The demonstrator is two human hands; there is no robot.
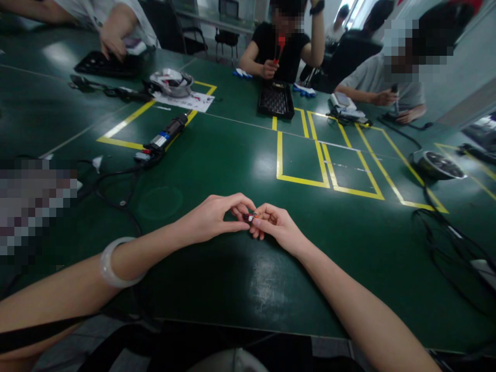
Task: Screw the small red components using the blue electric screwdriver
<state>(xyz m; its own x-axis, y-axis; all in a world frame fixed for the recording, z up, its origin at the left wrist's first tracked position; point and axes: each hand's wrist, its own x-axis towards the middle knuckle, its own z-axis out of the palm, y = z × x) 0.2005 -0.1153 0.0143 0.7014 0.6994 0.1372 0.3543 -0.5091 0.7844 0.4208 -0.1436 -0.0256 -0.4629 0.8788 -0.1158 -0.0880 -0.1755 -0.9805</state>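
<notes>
Just above the green table, my two hands meet at a small red-and-white part [251, 218], too small to make out its kind. My right hand [277, 227] pinches it between thumb and curled fingers. From the other side, the thumb and fingertips of my left hand [217, 219] close on the same part. Fingers cover much of it. A pale bangle [112, 262] sits round my left forearm.
Yellow tape marks the green table [217, 170]. An electric screwdriver [165, 137] lies ahead to the left, its cable trailing nearby. Farther off are a black tray [276, 114] and several seated people. Black cables [434, 243] and a round metal bowl [442, 164] stand right.
</notes>
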